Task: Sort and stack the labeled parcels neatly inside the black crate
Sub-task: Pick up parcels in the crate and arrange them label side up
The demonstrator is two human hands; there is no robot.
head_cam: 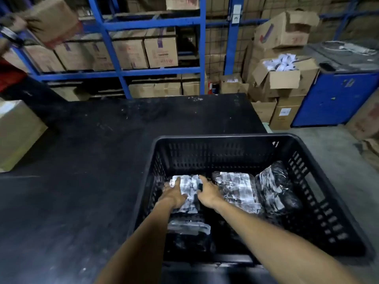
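Observation:
The black crate (225,138) stands on the black table's right front part. Inside it lie several black-wrapped parcels with white labels. My left hand (174,192) and my right hand (206,194) rest on either side of one labeled parcel (189,189) at the crate's left back, fingers spread flat on it. A second labeled parcel (238,189) lies in the middle, a third (274,189) leans at the right. Another wrapped parcel (188,232) lies near the front, partly hidden by my left forearm.
The black table (92,160) stretches left and back. A cardboard box (16,134) stands at its left edge. Another person at the upper left holds a brown box (51,19). Blue shelving (143,70) with cartons stands behind; a blue cabinet (336,97) is at right.

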